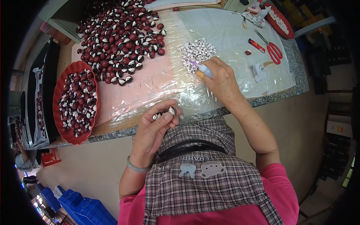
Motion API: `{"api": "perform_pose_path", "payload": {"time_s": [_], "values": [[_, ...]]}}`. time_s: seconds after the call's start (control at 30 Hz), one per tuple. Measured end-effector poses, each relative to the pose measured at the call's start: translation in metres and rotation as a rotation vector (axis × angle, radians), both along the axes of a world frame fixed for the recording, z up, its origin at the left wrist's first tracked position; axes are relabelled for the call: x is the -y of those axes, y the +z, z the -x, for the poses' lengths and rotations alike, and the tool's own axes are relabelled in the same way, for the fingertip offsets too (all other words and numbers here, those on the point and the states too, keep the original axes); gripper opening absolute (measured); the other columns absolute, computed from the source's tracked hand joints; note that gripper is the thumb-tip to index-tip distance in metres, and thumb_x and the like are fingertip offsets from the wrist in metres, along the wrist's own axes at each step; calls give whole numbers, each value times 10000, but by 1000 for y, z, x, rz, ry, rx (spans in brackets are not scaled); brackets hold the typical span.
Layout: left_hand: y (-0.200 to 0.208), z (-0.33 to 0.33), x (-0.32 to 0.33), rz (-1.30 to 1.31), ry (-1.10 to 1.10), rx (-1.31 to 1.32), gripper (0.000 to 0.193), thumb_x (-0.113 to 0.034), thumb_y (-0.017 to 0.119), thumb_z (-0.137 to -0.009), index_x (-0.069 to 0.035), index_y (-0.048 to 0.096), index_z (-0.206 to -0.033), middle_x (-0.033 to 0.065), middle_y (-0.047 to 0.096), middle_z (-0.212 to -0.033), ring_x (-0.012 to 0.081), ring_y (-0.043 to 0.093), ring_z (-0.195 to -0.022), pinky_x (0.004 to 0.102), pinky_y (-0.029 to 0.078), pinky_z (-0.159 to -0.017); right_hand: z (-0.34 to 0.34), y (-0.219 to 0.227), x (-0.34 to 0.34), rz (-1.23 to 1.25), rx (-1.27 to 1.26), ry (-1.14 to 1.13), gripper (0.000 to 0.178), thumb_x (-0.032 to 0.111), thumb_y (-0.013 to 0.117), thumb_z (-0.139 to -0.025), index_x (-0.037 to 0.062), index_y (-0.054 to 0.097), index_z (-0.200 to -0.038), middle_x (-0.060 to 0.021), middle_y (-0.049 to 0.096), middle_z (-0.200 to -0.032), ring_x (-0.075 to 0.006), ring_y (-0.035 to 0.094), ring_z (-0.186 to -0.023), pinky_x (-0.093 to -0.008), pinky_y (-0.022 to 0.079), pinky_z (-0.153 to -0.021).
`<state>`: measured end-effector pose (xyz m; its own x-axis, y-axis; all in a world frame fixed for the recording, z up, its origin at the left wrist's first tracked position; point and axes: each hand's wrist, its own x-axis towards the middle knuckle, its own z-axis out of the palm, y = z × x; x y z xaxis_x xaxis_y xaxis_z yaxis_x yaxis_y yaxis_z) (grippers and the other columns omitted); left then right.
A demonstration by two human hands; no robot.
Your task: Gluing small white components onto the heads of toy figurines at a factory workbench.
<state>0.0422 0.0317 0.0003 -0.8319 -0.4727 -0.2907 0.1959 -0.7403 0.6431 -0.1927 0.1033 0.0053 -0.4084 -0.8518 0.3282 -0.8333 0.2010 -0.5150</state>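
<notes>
My left hand is raised in front of the table's near edge. Its fingers pinch a small black-and-white piece, and more white bits show by the palm. Farther right, my right hand is closed round a small pale squeeze bottle with a purple nozzle. That nozzle points left at a heap of small white pieces on the plastic sheet. A yellow-orange covering shows at one of my right fingertips. Whether the nozzle touches the pieces, I cannot tell.
Many small dark-red, black and white pieces spread over the far left. A red scalloped tray of similar pieces stands at left. Red-handled scissors, a red tube and a red dish lie at right. Granite edging borders the table.
</notes>
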Motion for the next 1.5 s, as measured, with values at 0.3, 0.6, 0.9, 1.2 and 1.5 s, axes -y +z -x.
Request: {"api": "perform_pose_path", "payload": {"time_s": [0.3, 0.6, 0.9, 1.2, 1.5], "values": [[2, 4, 0, 62, -45, 12, 288, -102, 603, -921, 9, 597, -1186, 106, 653, -980, 91, 577, -761, 196, 469, -649, 6, 14, -7, -184, 617, -65, 109, 79, 659, -848, -11, 633, -903, -87, 652, -782, -155, 618, -607, -279, 477, -544], [4, 18, -10, 333, -51, 122, 300, -101, 572, -940, -23, 568, -1230, 79, 649, -977, 72, 562, -731, 202, 459, -634, -31, 29, -38, -22, 1437, 81, 106, 44, 634, -866, -40, 622, -929, -111, 660, -778, -123, 621, -603, -229, 509, -520], [4, 21, -22, 513, -13, 159, 253, -106, 560, -953, -23, 577, -1192, 10, 568, -913, 67, 539, -758, 198, 448, -660, -57, 28, -48, -9, 1327, 39, 100, 4, 631, -864, -45, 626, -951, -71, 645, -797, -98, 621, -632, -224, 529, -561], [1, 26, -25, 769, 49, 223, 227, -42, 589, -912, -10, 601, -1136, 55, 574, -931, 96, 578, -747, 226, 481, -639, -73, 22, -49, 56, 1152, -34, 71, 16, 644, -853, -16, 632, -916, -43, 645, -741, -78, 613, -599, -216, 513, -535], [6, 19, -21, 883, 118, 258, 211, -4, 599, -877, 4, 613, -1087, 102, 596, -943, 161, 607, -731, 263, 497, -656, -85, 10, -45, 117, 1068, 25, 98, 30, 652, -853, 2, 641, -947, -32, 634, -753, -61, 576, -588, -208, 467, -520]]}}
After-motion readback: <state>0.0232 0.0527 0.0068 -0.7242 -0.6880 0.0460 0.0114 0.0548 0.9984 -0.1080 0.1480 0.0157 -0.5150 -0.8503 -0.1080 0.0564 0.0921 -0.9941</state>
